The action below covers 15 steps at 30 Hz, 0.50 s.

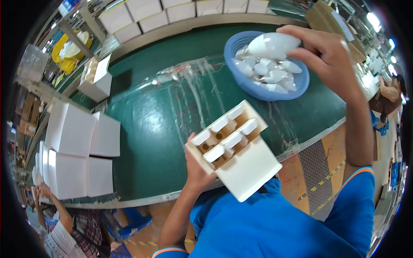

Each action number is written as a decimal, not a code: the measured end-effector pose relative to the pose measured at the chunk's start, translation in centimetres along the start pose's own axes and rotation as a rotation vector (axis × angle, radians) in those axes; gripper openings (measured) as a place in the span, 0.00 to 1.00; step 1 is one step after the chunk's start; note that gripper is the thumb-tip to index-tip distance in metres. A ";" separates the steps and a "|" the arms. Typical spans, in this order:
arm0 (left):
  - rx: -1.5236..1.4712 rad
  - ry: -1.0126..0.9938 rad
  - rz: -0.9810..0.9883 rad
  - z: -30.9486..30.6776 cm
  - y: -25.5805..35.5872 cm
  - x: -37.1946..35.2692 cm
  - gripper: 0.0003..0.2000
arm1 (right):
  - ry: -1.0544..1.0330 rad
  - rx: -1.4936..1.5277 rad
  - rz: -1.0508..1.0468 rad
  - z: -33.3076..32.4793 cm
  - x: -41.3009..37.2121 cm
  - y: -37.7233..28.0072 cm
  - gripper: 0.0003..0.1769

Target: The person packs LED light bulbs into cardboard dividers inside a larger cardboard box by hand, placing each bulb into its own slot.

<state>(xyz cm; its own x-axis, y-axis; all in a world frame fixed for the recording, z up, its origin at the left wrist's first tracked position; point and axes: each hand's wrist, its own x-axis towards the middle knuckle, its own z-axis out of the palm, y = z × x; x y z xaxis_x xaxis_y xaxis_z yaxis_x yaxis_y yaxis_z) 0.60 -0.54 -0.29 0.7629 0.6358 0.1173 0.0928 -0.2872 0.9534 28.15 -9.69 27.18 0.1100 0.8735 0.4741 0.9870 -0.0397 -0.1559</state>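
My left hand (197,172) holds an open white box (249,170) from its left side, tilted over the front edge of the green table. Inside the box, small cardboard dividers with white flaps form several compartments, and its lid hangs open toward me. My right hand (320,56) pinches a white candle-shaped bulb (274,45) between thumb and fingers. That bulb is above a blue basket (270,95), which holds several more white bulbs (275,76).
Stacked white boxes (71,133) stand at the table's left. Another open box (97,81) is at the back left. White boxes (167,15) line the shelf behind the green table (146,116). Co-workers (64,228) are at lower left and far right.
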 end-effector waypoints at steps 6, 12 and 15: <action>-0.133 0.040 -0.214 -0.3 -2.6 -1.0 0.61 | 0.057 -0.301 0.380 7.4 -4.2 12.3 0.18; 0.231 0.024 -0.075 -1.3 -2.0 -1.9 0.29 | 0.203 -0.146 0.364 9.0 -7.2 11.6 0.18; 0.035 0.127 -0.106 -1.2 -0.4 -1.4 0.34 | 0.312 -0.031 0.214 7.1 -9.9 8.8 0.11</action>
<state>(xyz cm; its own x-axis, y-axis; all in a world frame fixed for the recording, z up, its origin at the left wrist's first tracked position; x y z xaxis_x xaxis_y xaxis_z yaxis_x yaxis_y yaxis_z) -1.31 -0.46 -0.47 0.6611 0.7484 0.0531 0.1923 -0.2374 0.9522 34.88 -15.28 14.95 0.3400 0.6544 0.6754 0.9403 -0.2241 -0.2563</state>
